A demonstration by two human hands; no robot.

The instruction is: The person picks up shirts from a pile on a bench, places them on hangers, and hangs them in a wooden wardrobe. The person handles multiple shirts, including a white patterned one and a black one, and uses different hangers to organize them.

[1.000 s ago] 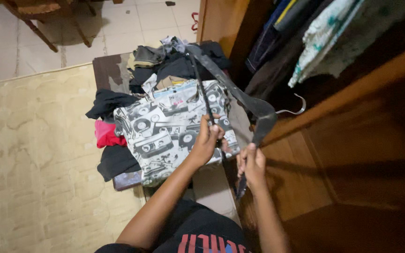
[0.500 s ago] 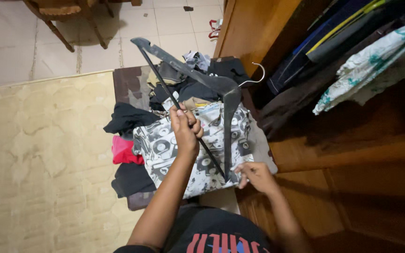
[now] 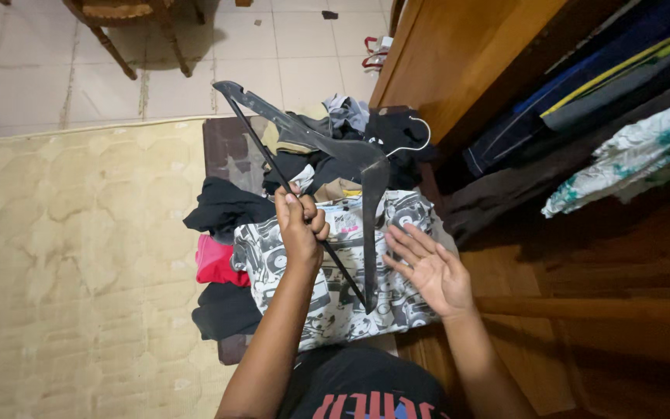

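Hanger [image 3: 316, 143], black and flat, with thin crossbar gripped in left hand [image 3: 302, 225].

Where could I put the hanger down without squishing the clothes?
Free: the quilted beige mat left of the clothes pile, and the tiled floor beyond it. Crowded: the pile itself and the wardrobe full of hanging clothes.

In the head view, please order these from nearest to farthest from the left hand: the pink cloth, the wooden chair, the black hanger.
1. Black hanger: gripped by its bar in the left hand.
2. Pink cloth: left of the hand, in the pile.
3. Wooden chair: far across the tiled floor.
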